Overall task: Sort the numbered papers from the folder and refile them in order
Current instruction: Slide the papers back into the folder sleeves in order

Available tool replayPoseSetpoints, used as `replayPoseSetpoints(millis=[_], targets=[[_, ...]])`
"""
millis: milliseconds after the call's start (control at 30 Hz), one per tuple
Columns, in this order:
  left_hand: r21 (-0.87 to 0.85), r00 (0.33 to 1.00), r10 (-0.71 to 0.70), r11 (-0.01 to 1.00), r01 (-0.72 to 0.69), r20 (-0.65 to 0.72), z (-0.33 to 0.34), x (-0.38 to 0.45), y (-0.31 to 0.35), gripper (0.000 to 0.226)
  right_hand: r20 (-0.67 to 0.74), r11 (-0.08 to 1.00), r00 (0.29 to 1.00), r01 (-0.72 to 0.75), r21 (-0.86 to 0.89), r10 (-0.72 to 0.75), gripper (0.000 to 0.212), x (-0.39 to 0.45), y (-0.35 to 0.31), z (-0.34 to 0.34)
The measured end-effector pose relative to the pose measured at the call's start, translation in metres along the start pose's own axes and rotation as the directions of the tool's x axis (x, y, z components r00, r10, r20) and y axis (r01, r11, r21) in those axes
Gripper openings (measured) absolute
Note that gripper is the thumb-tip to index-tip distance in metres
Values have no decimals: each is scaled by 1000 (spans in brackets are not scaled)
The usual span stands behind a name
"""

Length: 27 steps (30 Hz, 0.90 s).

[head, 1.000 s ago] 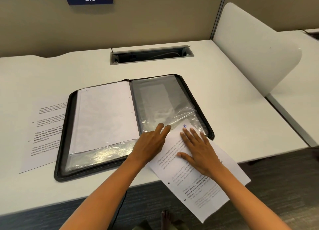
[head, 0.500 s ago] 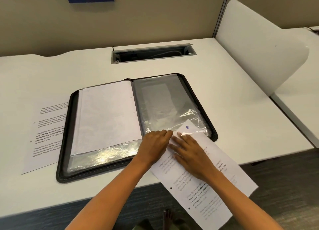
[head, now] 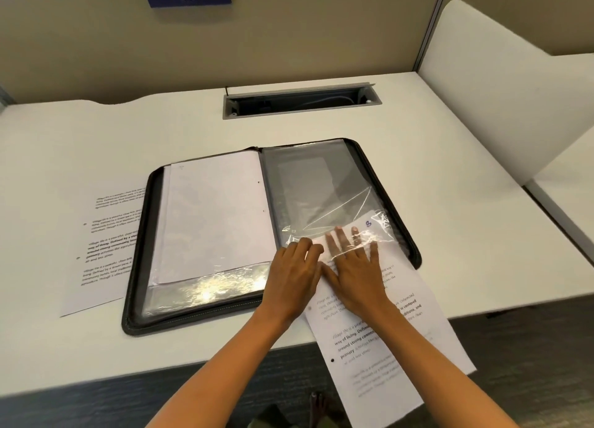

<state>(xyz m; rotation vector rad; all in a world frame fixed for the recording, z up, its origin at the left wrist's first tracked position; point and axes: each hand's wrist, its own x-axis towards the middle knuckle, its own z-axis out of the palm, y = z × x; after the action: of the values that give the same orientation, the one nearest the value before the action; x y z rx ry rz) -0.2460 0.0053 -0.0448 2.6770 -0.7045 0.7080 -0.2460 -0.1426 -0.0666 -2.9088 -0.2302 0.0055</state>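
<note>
One head-worn wide-angle view looks forward and steeply down from above the near edge of the table [head: 450,177], close over the open folder [head: 141,235].

Folder [head: 138,299] has a matt black cover, crinkly glossy plastic sleeves [head: 321,186], plain matt paper [head: 385,347]; desk [head: 96,132] smooth white.

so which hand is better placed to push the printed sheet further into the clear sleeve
Probably the right hand: it lies flat on the printed sheet, fingertips already under the clear sleeve. The left hand grips the sleeve's edge at the opening, so it looks better left holding that.
</note>
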Motion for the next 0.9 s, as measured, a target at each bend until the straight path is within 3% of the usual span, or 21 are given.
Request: replayPoseSetpoints(millis=[67,167,267,367,567,900], targets=[[5,1000,-26,1000,26,17,-1,-3,-2,11,-12,999,999,-43,25,43,101,4,-3,0],[-5,998,-51,999,51,41,-2,-6,-2,10,-2,994,998,-65,83,65,104,7,-5,-4],[-53,996,-82,995,84,37,-3,-5,0,14,-96,983,995,-23,184,41,85,-8,-6,-11],[-104,996,-85,991,87,23,-5,-6,2,15,-178,995,984,14,94,3,65,-40,1,-7],[-159,994,-100,982,104,34,-7,-9,3,14,-22,999,999,44,-32,-44,73,-54,8,7],[-177,993,-88,979,101,80,-16,-7,1,13,42,1000,999,-20,-23,20,94,14,-2,-1]])
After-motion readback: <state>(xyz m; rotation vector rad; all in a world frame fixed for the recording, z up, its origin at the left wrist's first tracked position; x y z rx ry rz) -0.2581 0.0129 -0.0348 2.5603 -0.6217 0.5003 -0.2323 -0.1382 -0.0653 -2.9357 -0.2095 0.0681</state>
